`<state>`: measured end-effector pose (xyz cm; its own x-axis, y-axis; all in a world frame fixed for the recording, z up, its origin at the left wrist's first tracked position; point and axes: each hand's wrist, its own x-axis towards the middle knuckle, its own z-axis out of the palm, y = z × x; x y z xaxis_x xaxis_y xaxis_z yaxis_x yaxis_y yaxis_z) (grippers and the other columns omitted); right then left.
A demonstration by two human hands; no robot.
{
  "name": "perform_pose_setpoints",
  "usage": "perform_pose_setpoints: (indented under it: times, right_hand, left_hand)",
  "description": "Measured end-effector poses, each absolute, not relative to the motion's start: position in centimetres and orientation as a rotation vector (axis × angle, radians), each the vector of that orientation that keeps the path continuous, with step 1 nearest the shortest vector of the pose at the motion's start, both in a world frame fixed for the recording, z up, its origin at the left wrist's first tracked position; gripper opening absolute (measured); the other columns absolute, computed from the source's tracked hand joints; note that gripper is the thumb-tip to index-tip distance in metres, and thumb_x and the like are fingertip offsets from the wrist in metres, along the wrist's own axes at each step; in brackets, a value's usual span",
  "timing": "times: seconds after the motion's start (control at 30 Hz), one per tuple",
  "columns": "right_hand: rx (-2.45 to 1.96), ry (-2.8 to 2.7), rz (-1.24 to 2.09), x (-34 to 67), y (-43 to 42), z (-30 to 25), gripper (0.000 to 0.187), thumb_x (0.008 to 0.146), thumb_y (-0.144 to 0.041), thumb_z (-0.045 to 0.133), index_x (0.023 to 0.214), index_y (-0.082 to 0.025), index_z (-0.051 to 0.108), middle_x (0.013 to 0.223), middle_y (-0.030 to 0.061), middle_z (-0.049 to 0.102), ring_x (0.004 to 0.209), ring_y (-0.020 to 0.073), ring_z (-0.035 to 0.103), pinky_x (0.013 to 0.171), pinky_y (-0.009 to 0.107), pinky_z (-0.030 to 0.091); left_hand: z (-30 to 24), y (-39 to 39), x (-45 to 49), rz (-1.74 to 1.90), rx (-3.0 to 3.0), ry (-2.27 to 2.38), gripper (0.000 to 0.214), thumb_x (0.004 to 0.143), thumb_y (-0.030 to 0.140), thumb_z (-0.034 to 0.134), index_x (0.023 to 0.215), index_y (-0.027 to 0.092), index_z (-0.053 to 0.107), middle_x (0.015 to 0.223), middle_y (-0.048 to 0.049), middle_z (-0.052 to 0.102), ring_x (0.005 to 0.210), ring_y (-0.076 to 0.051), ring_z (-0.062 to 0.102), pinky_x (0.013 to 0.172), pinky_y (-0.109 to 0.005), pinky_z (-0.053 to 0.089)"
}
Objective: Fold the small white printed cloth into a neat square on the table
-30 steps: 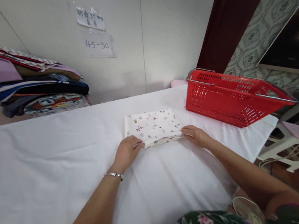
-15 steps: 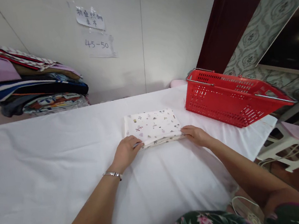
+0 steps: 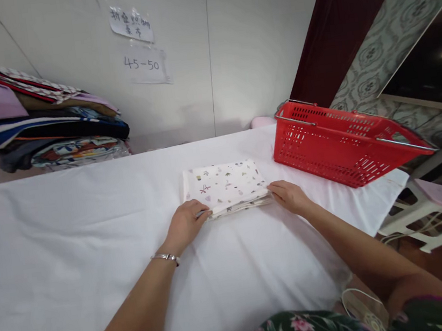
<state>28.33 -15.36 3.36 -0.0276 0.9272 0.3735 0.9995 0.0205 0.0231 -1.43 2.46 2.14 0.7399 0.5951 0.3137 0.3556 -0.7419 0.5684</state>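
Observation:
A folded white cloth [image 3: 226, 185] with small printed motifs lies on the white-covered table [image 3: 70, 229]. My left hand [image 3: 187, 224], a silver bracelet at its wrist, pinches the cloth's near left corner with curled fingers. On the other side my right hand [image 3: 288, 196] grips the near right corner, and that edge is raised a little off the table.
A red plastic basket [image 3: 340, 141] sits tilted at the table's right end, just beyond the cloth. A stack of folded fabrics [image 3: 36, 124] rests at the back left against the wall. Paper notes [image 3: 140, 46] hang on the wall. A white stool [image 3: 427, 214] stands right of the table.
Both hands stay on the cloth's near corners. The near right edge has lifted slightly. The view has shifted a little downward.

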Motion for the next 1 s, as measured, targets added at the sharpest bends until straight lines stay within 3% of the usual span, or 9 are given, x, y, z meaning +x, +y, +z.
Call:
perform_pose_setpoints:
  times: [1.0]
  right_hand:
    - [-2.056, -1.995, -0.13, 28.1, -15.9, 2.6, 0.033, 0.084, -0.024, 0.045, 0.116, -0.023, 0.055, 0.111, 0.0075, 0.057, 0.1, 0.0195, 0.054, 0.081, 0.032, 0.046]
  left_hand:
    - [2.1, 2.5, -1.5, 0.69, 2.451, 0.706, 0.02, 0.081, 0.036, 0.05, 0.078, 0.024, 0.065, 0.084, 0.0001, 0.063, 0.08, -0.016, 0.056, 0.073, -0.03, 0.044]
